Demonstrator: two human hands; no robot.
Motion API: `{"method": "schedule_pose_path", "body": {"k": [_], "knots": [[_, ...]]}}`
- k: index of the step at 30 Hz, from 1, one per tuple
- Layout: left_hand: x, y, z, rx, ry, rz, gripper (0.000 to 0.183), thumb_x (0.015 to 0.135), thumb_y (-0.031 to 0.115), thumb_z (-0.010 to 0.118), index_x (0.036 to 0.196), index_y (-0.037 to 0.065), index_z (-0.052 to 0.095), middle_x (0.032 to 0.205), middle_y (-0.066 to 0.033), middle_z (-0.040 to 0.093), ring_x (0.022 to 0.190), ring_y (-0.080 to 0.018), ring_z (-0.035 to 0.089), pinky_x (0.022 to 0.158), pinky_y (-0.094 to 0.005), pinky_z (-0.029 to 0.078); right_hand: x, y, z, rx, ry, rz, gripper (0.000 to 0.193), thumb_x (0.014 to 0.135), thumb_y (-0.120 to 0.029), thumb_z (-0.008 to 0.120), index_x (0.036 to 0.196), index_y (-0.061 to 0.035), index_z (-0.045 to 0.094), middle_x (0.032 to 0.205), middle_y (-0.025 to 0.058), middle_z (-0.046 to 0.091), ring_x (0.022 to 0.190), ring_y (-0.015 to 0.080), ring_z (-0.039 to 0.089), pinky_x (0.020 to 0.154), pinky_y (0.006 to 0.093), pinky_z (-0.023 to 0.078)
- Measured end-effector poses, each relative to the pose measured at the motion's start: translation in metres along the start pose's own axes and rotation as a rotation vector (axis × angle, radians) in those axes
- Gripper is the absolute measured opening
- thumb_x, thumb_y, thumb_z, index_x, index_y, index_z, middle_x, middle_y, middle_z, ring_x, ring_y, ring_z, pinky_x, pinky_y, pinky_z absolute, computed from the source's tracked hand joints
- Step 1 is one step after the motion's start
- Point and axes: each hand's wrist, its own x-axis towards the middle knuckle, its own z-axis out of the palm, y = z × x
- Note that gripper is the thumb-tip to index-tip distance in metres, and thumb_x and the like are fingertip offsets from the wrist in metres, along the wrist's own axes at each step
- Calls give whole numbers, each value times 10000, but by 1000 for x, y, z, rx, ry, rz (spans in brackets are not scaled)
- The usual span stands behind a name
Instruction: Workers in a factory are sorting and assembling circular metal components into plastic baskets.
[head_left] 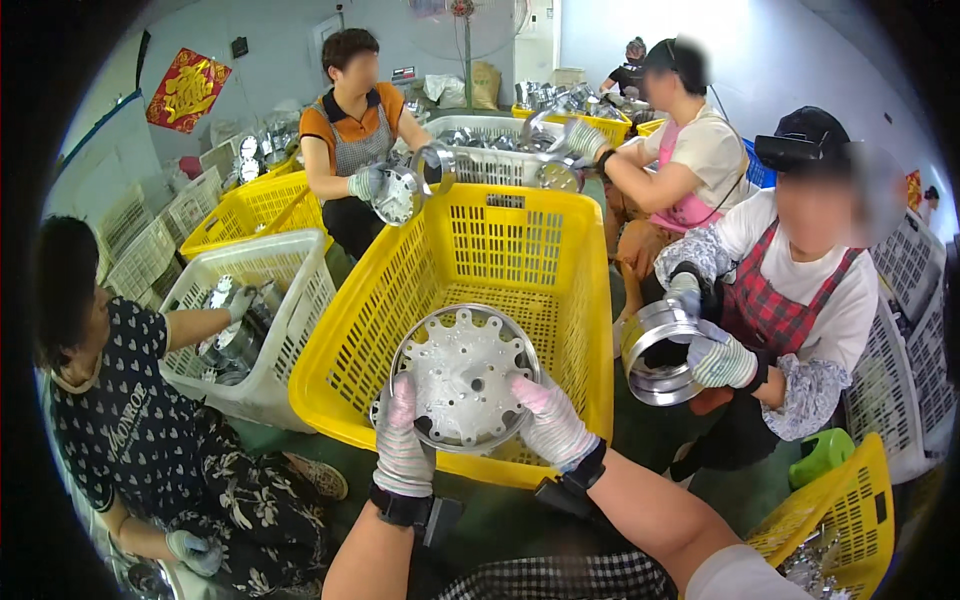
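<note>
Between my two gloved hands is a round silver metal part (465, 375), a disc with a scalloped edge set inside a shiny ring. My left hand (404, 432) grips its lower left rim, thumb on the front face. On the lower right rim, my right hand (552, 420) holds it the same way. Both gloves are striped with pinkish thumbs, and the fingers behind the part are hidden. The part is tilted toward me over the near side of a large yellow plastic crate (345, 410), whose visible slotted floor is bare.
Co-workers sit around the crate. One at right holds a silver ring (662, 352); another across holds a similar disc part (400, 195). A white crate (300, 262) of metal parts stands at left. A tilted yellow crate (872, 510) and a green stool (820, 457) are at lower right.
</note>
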Motion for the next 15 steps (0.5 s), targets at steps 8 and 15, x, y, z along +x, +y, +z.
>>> {"method": "schedule_pose_path", "body": {"k": [8,15], "knots": [[12,-34,-38,515,110,120,442,947,351,556,1255,35,542,1157,-60,584,1051,-156,555,891,-312,477,0,-20,-13,-1270,-75,-822,924,694,-502,811,1374,-5,430,1329,178,486,1253,342,457,1080,439,346],[8,-15,-14,205,51,-99,672,877,474,642,1352,31,471,1285,-103,571,1153,-229,571,973,-383,481,45,-32,-56,-119,439,-77,702,902,-227,660,1445,-19,266,1284,125,513,1150,257,531,1005,399,423]]}}
